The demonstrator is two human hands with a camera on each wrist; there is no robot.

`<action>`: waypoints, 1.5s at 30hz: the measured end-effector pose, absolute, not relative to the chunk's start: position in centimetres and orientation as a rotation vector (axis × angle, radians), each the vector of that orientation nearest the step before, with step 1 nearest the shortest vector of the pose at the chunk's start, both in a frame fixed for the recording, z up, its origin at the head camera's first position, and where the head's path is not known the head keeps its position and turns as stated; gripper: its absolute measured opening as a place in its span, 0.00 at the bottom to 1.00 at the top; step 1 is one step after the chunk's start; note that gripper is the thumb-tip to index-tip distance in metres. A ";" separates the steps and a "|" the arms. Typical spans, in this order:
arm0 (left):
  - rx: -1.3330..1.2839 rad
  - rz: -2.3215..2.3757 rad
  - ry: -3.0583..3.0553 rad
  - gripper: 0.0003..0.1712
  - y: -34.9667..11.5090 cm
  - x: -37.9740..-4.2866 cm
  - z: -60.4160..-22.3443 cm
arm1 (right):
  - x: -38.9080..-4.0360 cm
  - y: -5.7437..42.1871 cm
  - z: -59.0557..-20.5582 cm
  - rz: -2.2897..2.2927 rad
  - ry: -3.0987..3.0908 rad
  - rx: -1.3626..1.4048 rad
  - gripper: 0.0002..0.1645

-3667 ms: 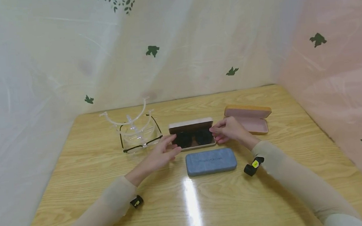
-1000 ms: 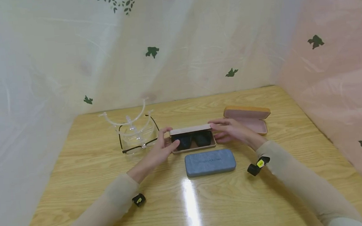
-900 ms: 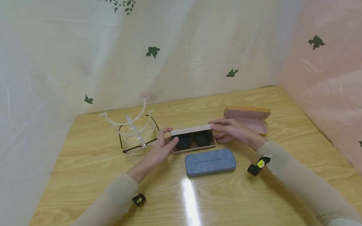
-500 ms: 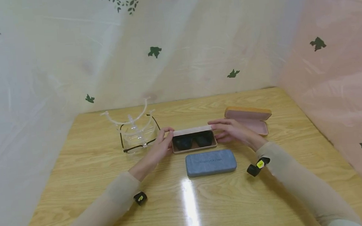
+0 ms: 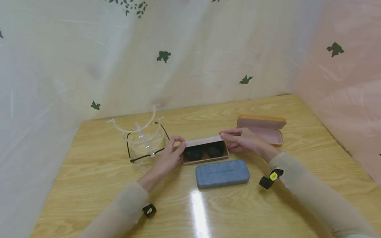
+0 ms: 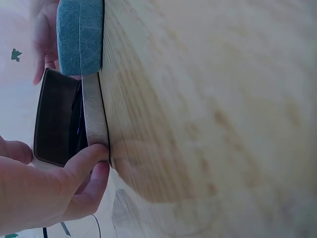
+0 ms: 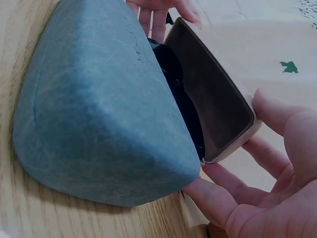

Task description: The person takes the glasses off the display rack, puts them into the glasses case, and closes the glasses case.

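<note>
A pale glasses case with a dark lining sits mid-table, its lid tilted partway up. Dark sunglasses lie inside it. My left hand holds the case's left end; in the left wrist view its thumb presses the corner of the base. At the opposite end, my right hand has its thumb against the lid and other fingers by the base. Just in front of both hands' work lies a closed blue glasses case, which hides part of the pale case in the right wrist view.
Left of the pale case, a clear glasses stand carries black-framed eyeglasses. An orange glasses case with pink lining stands open behind my right hand. A patterned cloth hangs around the wooden table.
The pale case's lid has come down from nearly upright. My left hand has closed in on the left end, its thumb leaving the sunglasses' front; my right fingers have shifted onto the lid's right end.
</note>
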State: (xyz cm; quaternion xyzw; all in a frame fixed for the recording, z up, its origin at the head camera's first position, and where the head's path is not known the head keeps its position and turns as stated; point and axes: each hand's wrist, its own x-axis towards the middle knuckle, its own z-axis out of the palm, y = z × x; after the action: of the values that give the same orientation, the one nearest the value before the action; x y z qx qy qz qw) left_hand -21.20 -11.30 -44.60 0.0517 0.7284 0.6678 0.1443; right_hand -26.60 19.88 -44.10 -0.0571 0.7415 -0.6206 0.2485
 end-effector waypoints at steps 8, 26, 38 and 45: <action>0.192 1.787 2.246 0.14 -11.5 -20.7 -44.6 | -26.3 20.0 -43.9 -1.663 2.012 -0.191 0.38; 0.158 1.608 2.319 0.14 -11.6 -20.2 -44.7 | -26.1 20.5 -44.9 -1.401 2.275 -0.434 0.33; 0.173 1.581 2.302 0.15 -11.7 -20.1 -44.5 | -26.1 20.3 -44.7 -1.409 2.245 -0.370 0.34; 0.249 1.563 2.236 0.18 -12.8 -19.5 -44.1 | -26.3 20.4 -44.6 -1.367 2.264 -0.378 0.34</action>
State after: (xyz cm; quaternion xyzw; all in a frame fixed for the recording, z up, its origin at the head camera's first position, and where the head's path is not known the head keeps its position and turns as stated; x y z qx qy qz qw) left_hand -19.52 -12.77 -44.12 0.0890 0.7998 0.5591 0.1995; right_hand -26.31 20.39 -44.57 -0.1376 0.8242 -0.4975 0.2329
